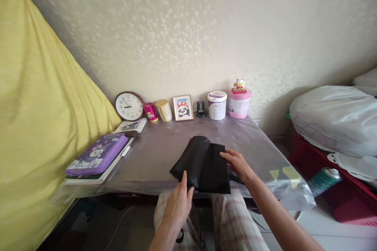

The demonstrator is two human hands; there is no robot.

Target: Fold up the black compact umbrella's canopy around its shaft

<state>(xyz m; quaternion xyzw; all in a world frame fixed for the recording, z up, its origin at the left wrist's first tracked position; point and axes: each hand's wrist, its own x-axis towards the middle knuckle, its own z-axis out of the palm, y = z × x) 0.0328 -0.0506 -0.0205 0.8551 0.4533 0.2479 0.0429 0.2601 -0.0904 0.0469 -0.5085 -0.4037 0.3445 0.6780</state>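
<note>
A folded black fabric bag point(196, 160) lies near the front edge of the table, its left part raised in a rounded fold and its right part flat. What looks like a dark strap point(235, 179) sticks out at its right side. My left hand point(178, 202) is closed on the bag's front edge, index finger on top and thumb at the lower edge. With the fingers of my right hand point(235, 160) I pinch the bag's right edge; the thumb is partly hidden. A black loop point(180, 237) hangs below my left wrist.
Plastic film covers the table point(147, 157). A purple case point(97, 153) rests on books at left. Along the wall stand a clock point(129, 106), tins, a picture frame point(183, 108) and two tubs. A yellow curtain point(44, 106) borders the left; a spray can point(325, 180) is at right.
</note>
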